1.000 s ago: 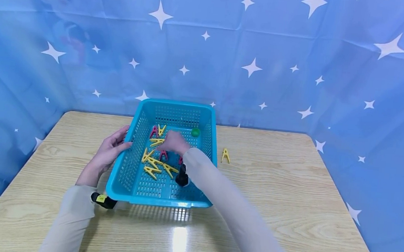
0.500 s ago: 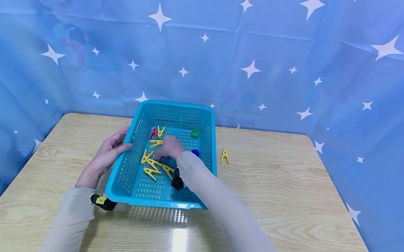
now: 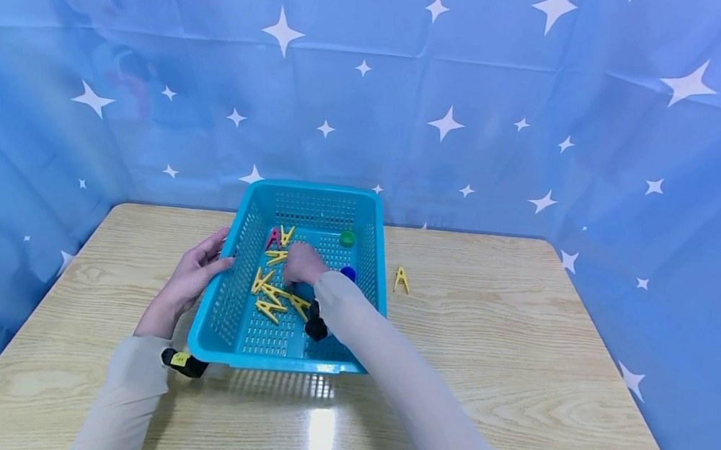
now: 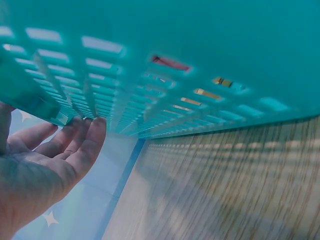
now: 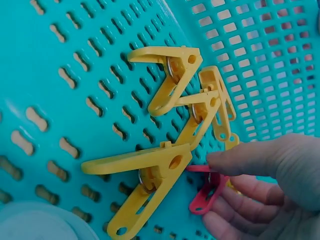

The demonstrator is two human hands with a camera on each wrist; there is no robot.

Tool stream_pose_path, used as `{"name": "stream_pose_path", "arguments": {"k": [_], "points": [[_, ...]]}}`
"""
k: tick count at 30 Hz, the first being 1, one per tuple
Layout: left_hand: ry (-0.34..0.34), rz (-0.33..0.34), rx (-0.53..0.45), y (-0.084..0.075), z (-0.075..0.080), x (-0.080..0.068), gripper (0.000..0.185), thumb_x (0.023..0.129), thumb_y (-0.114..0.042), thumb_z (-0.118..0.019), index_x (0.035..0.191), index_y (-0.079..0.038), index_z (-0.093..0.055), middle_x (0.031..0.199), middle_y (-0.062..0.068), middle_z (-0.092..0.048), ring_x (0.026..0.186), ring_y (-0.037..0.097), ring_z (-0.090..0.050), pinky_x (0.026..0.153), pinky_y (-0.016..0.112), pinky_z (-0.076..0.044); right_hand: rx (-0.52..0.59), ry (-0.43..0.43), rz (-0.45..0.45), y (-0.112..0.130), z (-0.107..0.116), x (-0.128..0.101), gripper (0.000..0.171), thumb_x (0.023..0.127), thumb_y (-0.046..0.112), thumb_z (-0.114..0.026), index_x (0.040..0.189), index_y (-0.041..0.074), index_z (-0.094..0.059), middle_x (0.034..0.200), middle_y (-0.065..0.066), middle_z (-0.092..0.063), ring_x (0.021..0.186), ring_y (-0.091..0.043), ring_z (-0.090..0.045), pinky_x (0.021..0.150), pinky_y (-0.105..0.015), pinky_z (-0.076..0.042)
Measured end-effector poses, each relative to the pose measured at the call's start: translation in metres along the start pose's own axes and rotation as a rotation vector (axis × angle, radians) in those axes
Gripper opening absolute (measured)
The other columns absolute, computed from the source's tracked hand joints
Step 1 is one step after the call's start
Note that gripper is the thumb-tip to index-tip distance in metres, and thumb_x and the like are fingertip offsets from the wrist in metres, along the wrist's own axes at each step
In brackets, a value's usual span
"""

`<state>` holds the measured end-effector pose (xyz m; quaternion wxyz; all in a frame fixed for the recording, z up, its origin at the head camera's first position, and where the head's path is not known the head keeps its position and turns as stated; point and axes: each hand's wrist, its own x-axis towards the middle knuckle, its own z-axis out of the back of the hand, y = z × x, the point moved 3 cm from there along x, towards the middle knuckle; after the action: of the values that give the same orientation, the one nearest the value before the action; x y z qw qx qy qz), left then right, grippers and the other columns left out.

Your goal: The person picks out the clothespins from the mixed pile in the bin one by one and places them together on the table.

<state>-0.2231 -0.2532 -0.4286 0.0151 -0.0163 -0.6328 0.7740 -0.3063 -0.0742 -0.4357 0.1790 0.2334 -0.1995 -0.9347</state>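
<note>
Right hand (image 5: pixel 270 190) pinching a pink plastic clothespin (image 5: pixel 206 194) among yellow ones inside the perforated teal plastic basket (image 3: pixel 225 297), left hand (image 3: pixel 188 279) flat and relaxed against the basket's left wall

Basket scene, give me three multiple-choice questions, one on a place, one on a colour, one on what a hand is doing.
1. Where does the lone yellow clothespin lie?
A. On the table right of the basket
B. On the basket rim
C. Under the left hand

2. What colour is the clothespin that the right hand pinches?
A. Green
B. Red
C. Black

3. What is the left hand doing?
A. Lifting a clothespin
B. Resting flat on the table, away from the basket
C. Touching the basket's outer wall with straight fingers

Answers: 1 A, the lone yellow clothespin lies on the table beside the basket. 2 B, the right hand pinches the red clothespin. 3 C, the left hand lies against the wall.
</note>
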Motion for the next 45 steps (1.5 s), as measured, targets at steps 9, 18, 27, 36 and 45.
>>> {"name": "stream_pose_path", "arguments": {"k": [9, 18, 27, 36, 45], "points": [[-0.006, 0.005, -0.009, 0.001, 0.000, 0.000, 0.062, 0.097, -0.015, -0.051, 0.151, -0.012, -0.020, 0.144, 0.023, -0.035, 0.122, 0.039, -0.043, 0.081, 0.027, -0.052, -0.015, 0.009, 0.117, -0.002, 0.000, 0.002, 0.030, 0.085, -0.004, -0.060, 0.062, 0.011, -0.047, 0.064, 0.002, -0.039, 0.052, -0.011, -0.034, 0.045, -0.021, -0.029], [0.000, 0.000, -0.032, 0.002, -0.001, -0.001, 0.062, 0.097, -0.015, -0.051, 0.151, -0.012, -0.019, 0.144, 0.023, -0.034, 0.120, 0.032, -0.047, 0.079, 0.023, -0.051, 0.028, -0.005, 0.148, -0.006, 0.001, 0.003, 0.013, 0.084, -0.007, -0.060, 0.081, 0.004, -0.065, 0.079, -0.002, -0.056, 0.059, -0.012, -0.044, 0.048, -0.020, -0.035], [0.002, -0.003, -0.034, 0.002, -0.001, -0.002, 0.063, 0.098, -0.015, -0.051, 0.151, -0.011, -0.018, 0.144, 0.023, -0.034, 0.122, 0.038, -0.043, 0.079, 0.023, -0.051, 0.022, -0.051, 0.206, -0.004, 0.017, 0.002, 0.048, 0.085, -0.001, -0.061, 0.050, 0.012, -0.031, 0.050, 0.003, -0.019, 0.046, -0.011, -0.013, 0.045, -0.022, -0.015], [-0.004, -0.007, -0.010, 0.002, -0.001, 0.000, 0.063, 0.097, -0.018, -0.052, 0.151, -0.010, -0.019, 0.143, 0.024, -0.035, 0.120, 0.036, -0.046, 0.079, 0.025, -0.052, 0.132, -0.135, 0.253, 0.002, 0.048, -0.018, 0.016, 0.086, -0.001, -0.061, 0.072, 0.006, -0.057, 0.060, 0.002, -0.039, 0.054, -0.011, -0.030, 0.060, -0.022, -0.035], [0.001, -0.014, -0.010, 0.002, -0.002, 0.000, 0.062, 0.098, -0.018, -0.051, 0.151, -0.010, -0.020, 0.143, 0.024, -0.035, 0.121, 0.039, -0.045, 0.078, 0.026, -0.053, 0.229, -0.194, 0.281, 0.003, 0.074, -0.040, 0.016, 0.087, 0.006, -0.065, 0.102, 0.002, -0.067, 0.098, -0.008, -0.064, 0.086, -0.018, -0.059, 0.076, -0.028, -0.051]]}}
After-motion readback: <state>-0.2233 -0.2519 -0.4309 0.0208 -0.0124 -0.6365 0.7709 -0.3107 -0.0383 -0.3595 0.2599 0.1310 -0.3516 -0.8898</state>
